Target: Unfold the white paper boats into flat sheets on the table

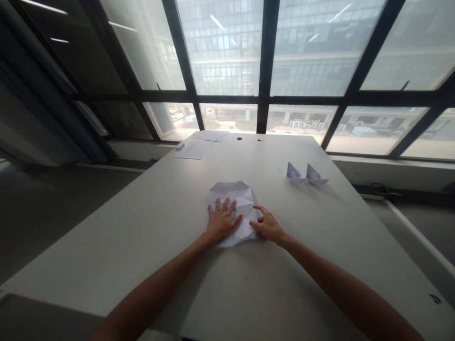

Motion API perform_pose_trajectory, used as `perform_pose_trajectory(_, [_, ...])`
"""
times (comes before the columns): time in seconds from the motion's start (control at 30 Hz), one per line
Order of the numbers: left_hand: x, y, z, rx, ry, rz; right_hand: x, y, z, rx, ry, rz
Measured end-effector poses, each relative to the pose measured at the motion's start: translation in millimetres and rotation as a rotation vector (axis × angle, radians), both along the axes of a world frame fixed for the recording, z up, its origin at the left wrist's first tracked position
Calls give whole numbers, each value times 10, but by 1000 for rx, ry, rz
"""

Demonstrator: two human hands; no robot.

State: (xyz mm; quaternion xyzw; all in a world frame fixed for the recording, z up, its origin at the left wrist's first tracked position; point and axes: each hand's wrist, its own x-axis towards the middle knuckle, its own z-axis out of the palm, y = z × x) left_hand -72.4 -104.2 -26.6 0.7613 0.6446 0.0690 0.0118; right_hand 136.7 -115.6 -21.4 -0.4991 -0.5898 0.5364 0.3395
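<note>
A creased sheet of white paper (245, 203) lies on the table in front of me, its corners folded in. My left hand (221, 221) rests flat on the paper's left half with the fingers spread. At the paper's right edge is my right hand (267, 226), thumb and forefinger apart and curved toward the edge. The other fingers of that hand are bent under and partly hidden. Nothing shows between its thumb and forefinger.
Two folded paper shapes with upright points (306, 176) stand on the right of the white table (142, 227). Flat paper sheets (194, 149) lie at the far left. Two round holes sit near the far edge. Large windows (227, 47) rise behind.
</note>
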Motion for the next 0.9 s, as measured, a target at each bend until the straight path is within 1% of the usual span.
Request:
perform_pose_trajectory(0.1, [4, 11, -17, 7, -5, 0, 23, -127, 46, -36, 7, -3])
perform_pose_trajectory(0.17, [4, 16, -40, 7, -2, -6, 31, -167, 49, -43, 1, -16])
perform_pose_trajectory(0.23, [-6, 21, -63, 7, 6, -22, 40, -189, 38, -45, -32, 2])
perform_pose_trajectory(0.27, [-16, 25, -68, 0, 11, -31, 46, -198, 31, -27, -70, 16])
perform_pose_trajectory(0.33, [-46, 46, -44, -41, 20, -55, 66, -215, 19, 68, -185, 44])
perform_pose_trajectory(0.37, [-64, 66, -9, -84, 24, -70, 78, -223, 14, 129, -249, 60])
perform_pose_trajectory(0.43, [-88, 130, 113, -200, 31, -91, 99, -237, 5, 227, -350, 80])
perform_pose_trajectory(0.5, [-64, 224, 281, -305, 47, -95, 108, -247, -4, 267, -392, 81])
perform_pose_trajectory(0.53, [-23, 278, 365, -330, 58, -98, 105, -254, -10, 274, -396, 72])
perform_pose_trajectory(0.57, [40, 333, 437, -325, 64, -103, 95, -264, -16, 280, -394, 61])
perform_pose_trajectory(0.63, [220, 431, 512, -217, 33, -121, 56, -303, -28, 282, -378, 49])
perform_pose_trajectory(0.67, [326, 469, 508, -149, 0, -105, 30, -334, -33, 278, -367, 48])
perform_pose_trajectory(0.73, [523, 512, 420, -43, -49, -51, -21, -405, -43, 268, -346, 57])
perform_pose_trajectory(0.83, [689, 503, 182, -56, -79, -11, -10, -436, -44, 246, -314, 100])
perform_pose_trajectory(0.9, [698, 472, 39, -28, -78, -1, 128, -313, -14, 246, -329, 83])
